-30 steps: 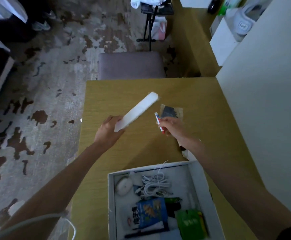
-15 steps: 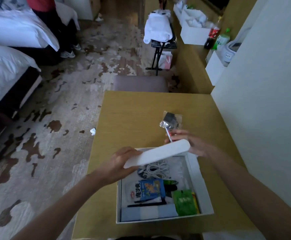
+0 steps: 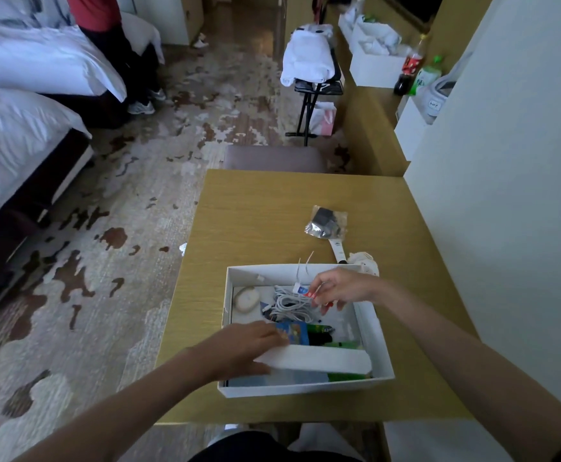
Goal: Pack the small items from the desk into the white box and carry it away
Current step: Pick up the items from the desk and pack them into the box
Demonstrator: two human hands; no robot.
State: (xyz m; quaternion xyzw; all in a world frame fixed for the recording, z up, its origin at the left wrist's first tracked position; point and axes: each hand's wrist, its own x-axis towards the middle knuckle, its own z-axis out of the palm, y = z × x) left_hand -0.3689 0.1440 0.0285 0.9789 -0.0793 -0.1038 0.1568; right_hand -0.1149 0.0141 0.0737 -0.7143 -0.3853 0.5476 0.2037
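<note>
The white box point(image 3: 382, 341) stands open on the yellow desk point(image 3: 259, 225), near its front edge. My left hand point(image 3: 245, 348) grips a long flat white item point(image 3: 319, 360) and has it lying inside the box along the near wall. My right hand point(image 3: 339, 290) hovers over the box's far side, pinching a small red-and-white tube point(image 3: 307, 292) above a coil of white cable point(image 3: 289, 305). A white oval item point(image 3: 246, 299), a blue snack packet point(image 3: 294, 332) and green items also lie in the box.
Behind the box on the desk lie a clear bag with dark contents point(image 3: 326, 223), a white stick-like item point(image 3: 337, 250) and a crumpled white thing point(image 3: 364, 260). A wall runs along the right. A stool point(image 3: 272, 158) stands beyond the desk. Beds and a person are at the left.
My left hand brought the long white item down from above the desk into the box. My right hand carried the small tube back over the box. The view tilted up.
</note>
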